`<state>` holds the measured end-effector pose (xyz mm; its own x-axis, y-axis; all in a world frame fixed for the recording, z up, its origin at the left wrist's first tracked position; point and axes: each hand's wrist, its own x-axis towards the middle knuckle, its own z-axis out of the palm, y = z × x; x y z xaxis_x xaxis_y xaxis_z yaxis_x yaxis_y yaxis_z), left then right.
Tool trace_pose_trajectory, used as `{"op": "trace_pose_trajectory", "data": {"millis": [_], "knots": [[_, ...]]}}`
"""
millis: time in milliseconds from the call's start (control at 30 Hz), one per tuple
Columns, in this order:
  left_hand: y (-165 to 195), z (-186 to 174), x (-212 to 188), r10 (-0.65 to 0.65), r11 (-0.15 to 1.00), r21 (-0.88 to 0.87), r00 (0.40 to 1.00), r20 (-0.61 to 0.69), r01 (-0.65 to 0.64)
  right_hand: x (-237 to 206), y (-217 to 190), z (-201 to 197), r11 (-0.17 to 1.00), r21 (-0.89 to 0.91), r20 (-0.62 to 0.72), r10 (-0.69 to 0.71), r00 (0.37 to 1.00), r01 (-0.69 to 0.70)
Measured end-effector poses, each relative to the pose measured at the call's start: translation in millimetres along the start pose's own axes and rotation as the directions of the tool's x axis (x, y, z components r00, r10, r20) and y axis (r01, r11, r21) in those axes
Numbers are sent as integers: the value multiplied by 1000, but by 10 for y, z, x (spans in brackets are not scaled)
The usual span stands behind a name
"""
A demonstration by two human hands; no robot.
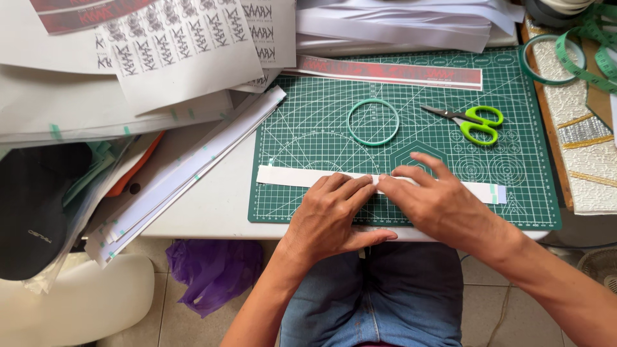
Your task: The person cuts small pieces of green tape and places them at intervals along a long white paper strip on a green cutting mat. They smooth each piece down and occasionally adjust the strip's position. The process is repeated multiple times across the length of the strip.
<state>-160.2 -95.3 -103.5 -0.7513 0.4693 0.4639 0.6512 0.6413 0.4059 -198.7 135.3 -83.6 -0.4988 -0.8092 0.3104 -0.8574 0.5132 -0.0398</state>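
I press my left hand (334, 209) and right hand (432, 200) flat, fingers together, on the long white paper strip (289, 177) lying across the green cutting mat (308, 115); smoothing seems underway, and next needs steady, even pressure.

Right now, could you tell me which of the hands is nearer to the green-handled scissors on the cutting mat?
Right. The right hand lies below the green-handled scissors, slightly left of them; the left hand rests farther left, both pressing the long white paper strip.
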Motion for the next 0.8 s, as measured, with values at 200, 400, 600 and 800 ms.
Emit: {"op": "trace_pose_trajectory", "data": {"millis": [200, 400, 600, 800], "knots": [[-27, 32, -18, 4, 1000, -19, 1000, 0, -4, -74, -100, 16, 970, -195, 55, -135, 989, 144], [72, -41, 13, 13, 1000, -2, 1000, -10, -13, -93, 107, -72, 885, 387, 36, 266, 963, -259], [36, -20, -20, 13, 1000, -3, 1000, 13, -13, -220, 15, -51, 962, 198, -18, 195, 981, -188], [-10, 8, -36, 17, 1000, 8, 1000, 8, -17, -196, -135, -27, 977, 159, 32, 140, 990, -143]]}}
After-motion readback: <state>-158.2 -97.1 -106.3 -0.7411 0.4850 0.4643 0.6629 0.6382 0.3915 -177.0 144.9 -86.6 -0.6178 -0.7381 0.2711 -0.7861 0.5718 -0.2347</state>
